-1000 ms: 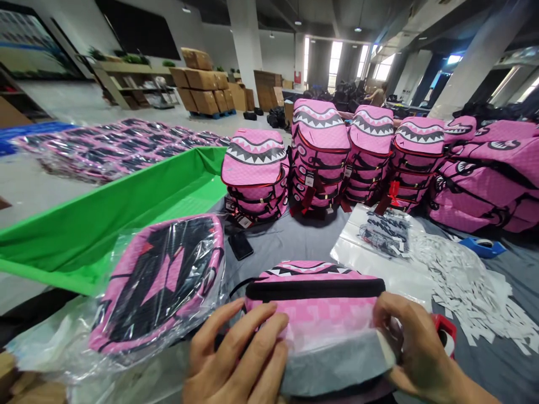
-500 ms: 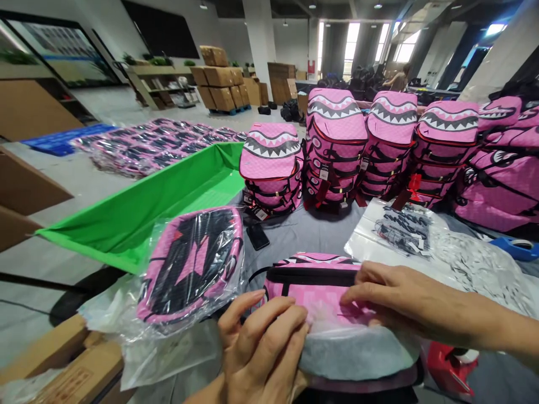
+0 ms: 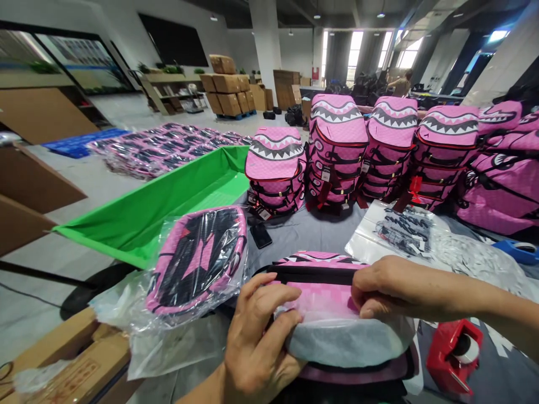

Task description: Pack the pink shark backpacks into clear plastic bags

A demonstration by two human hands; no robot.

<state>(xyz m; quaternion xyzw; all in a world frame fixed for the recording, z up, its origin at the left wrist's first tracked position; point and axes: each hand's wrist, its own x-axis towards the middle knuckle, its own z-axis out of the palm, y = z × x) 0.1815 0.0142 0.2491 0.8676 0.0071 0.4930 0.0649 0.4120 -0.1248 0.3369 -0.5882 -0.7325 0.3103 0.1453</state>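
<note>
In front of me lies a pink bag (image 3: 324, 289) with a shark-mouth print and a black zip band. A whitish, translucent plastic bag (image 3: 349, 342) covers its near part. My left hand (image 3: 265, 336) curls round the left end, thumb and forefinger at the edge of the plastic. My right hand (image 3: 387, 286) has its fingers bent and pressed together at the plastic's upper edge, near the right end of the zip band; its fingertips are partly hidden. Left of the bag rests a pink-and-black backpack (image 3: 197, 258) in clear plastic.
Stacked pink shark-print backpacks (image 3: 337, 134) line the table's far side. A black phone (image 3: 261, 235) lies before them. A red tape dispenser (image 3: 455, 356) and clear plastic bags (image 3: 475, 258) are at right. Left are a green fabric bin (image 3: 155, 213) and cardboard boxes (image 3: 80, 359).
My left hand has turned and its thumb now shows at the plastic's edge. My right fingers have drawn closer together and shifted slightly right. The view has shifted a little, showing more of the tape dispenser.
</note>
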